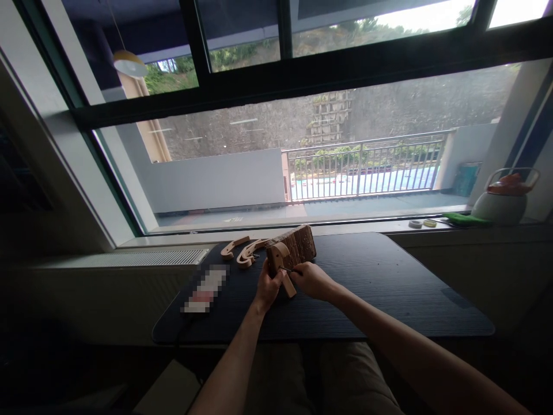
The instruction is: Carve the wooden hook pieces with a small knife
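Observation:
My left hand (268, 286) is closed around a curved wooden piece (288, 286), steadying it upright against the near end of a brown, ridged wooden block (305, 246). From the right, my right hand (314, 281) pinches a thin, dark tool (287, 269) whose tip meets the curved piece. The tool is too small to tell its exact kind. Just left of the block, another pale curved wooden piece (235, 246) lies on the dark table (389, 282). Beside it are more curved wood (247, 257) pieces, close together, with a small metal bit near them.
A blurred-out rectangular object (206, 288) lies on the table's left side. Behind the table runs a windowsill with tape rolls (415, 223), a green item (464, 219) and a pale kettle (501, 202). A radiator (129, 259) stands at the left below the window.

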### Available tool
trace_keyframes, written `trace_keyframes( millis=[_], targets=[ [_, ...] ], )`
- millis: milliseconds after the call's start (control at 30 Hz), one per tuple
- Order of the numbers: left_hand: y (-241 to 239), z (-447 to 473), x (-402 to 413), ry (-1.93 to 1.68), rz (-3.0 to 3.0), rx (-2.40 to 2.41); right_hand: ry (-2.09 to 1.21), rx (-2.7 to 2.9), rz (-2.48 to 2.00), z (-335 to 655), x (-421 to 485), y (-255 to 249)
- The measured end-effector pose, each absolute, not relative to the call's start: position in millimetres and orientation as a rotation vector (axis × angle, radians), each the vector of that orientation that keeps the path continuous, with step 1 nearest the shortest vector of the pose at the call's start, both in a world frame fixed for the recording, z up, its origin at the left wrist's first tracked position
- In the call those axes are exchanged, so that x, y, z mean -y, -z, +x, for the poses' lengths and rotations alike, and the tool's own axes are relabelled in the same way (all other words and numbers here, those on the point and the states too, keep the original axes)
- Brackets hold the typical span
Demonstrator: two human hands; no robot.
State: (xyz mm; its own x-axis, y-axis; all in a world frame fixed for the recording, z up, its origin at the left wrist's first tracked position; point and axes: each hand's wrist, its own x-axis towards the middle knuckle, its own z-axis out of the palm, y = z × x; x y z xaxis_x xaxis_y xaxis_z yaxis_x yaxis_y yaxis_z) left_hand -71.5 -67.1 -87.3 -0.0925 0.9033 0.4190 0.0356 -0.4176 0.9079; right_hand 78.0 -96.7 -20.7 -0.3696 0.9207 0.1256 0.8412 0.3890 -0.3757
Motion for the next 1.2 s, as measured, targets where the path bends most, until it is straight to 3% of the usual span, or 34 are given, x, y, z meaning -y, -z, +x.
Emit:
trace_keyframes(
  millis=[300, 800, 1200],
  targets=[
    [88, -72, 66, -1.579, 1.471, -1.023, -0.449, 2.161, -1.322, 87, 102, 19],
    [89, -72, 65, -1.608, 1.475, -1.029, 0.141, 2.368, -1.108, 90, 117, 27],
    [85, -73, 69, -1.6, 1.471, -1.057, -0.165, 2.014, -1.382, 84, 109, 44]
  ],
)
